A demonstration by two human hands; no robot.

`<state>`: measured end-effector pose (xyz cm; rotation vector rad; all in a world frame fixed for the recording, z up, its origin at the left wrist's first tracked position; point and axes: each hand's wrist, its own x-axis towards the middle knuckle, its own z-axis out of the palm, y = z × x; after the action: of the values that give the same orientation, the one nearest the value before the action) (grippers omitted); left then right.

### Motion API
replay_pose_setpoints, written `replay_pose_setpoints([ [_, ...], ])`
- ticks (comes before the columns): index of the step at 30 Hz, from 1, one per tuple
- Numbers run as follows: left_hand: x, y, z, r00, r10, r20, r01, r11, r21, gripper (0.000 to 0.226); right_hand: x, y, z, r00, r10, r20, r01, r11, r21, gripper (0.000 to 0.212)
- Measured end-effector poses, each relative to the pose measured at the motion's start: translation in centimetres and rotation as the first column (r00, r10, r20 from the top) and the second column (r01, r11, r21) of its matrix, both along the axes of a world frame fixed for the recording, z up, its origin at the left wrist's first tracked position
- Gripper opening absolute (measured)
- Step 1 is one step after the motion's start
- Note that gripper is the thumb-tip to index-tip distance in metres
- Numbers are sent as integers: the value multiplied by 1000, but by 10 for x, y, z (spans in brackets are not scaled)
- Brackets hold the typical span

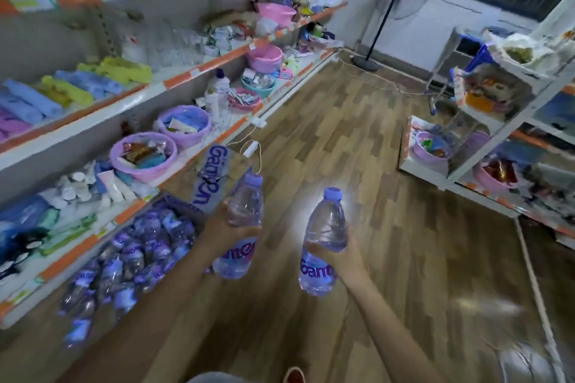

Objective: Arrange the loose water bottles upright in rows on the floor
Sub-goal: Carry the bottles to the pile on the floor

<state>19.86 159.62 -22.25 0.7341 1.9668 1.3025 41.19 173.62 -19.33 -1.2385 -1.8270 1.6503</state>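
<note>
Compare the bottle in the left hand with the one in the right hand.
The left hand's bottle is gripped around its middle by the left hand, which hides part of its label. The right hand's bottle is held from its right side by the right hand, the label showing below. Both are upright, clear, purple-capped.
</note>
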Motion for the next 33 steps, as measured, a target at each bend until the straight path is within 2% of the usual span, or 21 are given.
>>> replay_pose_setpoints([
  [1, -1, 5, -5, 998, 56, 20, -55, 998, -10, 93, -2, 18, 0, 999, 46, -7, -46, 999, 8, 51],
  [3, -1, 19, -24, 981, 178, 74, -179, 984, 2, 83, -4, 52, 5, 984, 177, 3, -177, 984, 31, 59],
  [5, 12, 24, -9, 951, 292, 100, -294, 956, 5, 76, -8, 78, 7, 954, 298, 14, -298, 954, 23, 68],
  [7, 22, 29, -2, 914, 381, 140, -384, 923, -6, 82, -19, 100, 4, 941, 338, 17, -338, 941, 11, 68],
  [11, 30, 27, -3, 853, 480, 205, -487, 873, -17, 103, -68, 123, 0, 876, 482, 25, -482, 876, -11, 46],
  [13, 22, 20, -9, 815, 537, 216, -542, 839, -41, 99, -98, 127, -6, 824, 567, 15, -567, 824, -19, 35],
  [15, 13, 11, -6, 755, 618, 218, -617, 783, -81, 92, -125, 123, -13, 806, 592, 12, -590, 805, -68, 46],
  [17, 2, 3, 2, 691, 687, 222, -682, 723, -115, 94, -147, 120, -24, 803, 595, 33, -589, 800, -114, 75],
  [19, -9, -7, -5, 631, 739, 235, -735, 667, -125, 84, -168, 117, -37, 762, 647, 41, -633, 756, -163, 96],
  [21, -16, -17, -12, 561, 793, 238, -791, 599, -129, 69, -192, 116, -51, 716, 694, 74, -674, 714, -189, 102],
  [23, -20, -25, -23, 455, 854, 251, -854, 499, -149, 72, -214, 114, -61, 678, 728, 105, -703, 683, -197, 103],
  [27, -14, -40, -48, 306, 898, 317, -903, 379, -200, 76, -254, 110, -82, 568, 806, 168, -742, 589, -319, 102],
  [29, -13, -43, -60, 169, 892, 420, -926, 289, -241, 75, -274, 112, -103, 535, 828, 167, -757, 558, -340, 102],
  [30, -13, -47, -67, 181, 815, 551, -931, 323, -172, 68, -286, 112, -110, 512, 839, 185, -763, 543, -351, 100],
  [32, -21, -42, -59, 322, 887, 332, -896, 399, -195, 52, -305, 110, -120, 456, 873, 175, -778, 486, -398, 88],
  [33, -21, -46, -75, 377, 877, 298, -904, 419, -89, 52, -315, 109, -125, 423, 892, 162, -794, 451, -408, 87],
])
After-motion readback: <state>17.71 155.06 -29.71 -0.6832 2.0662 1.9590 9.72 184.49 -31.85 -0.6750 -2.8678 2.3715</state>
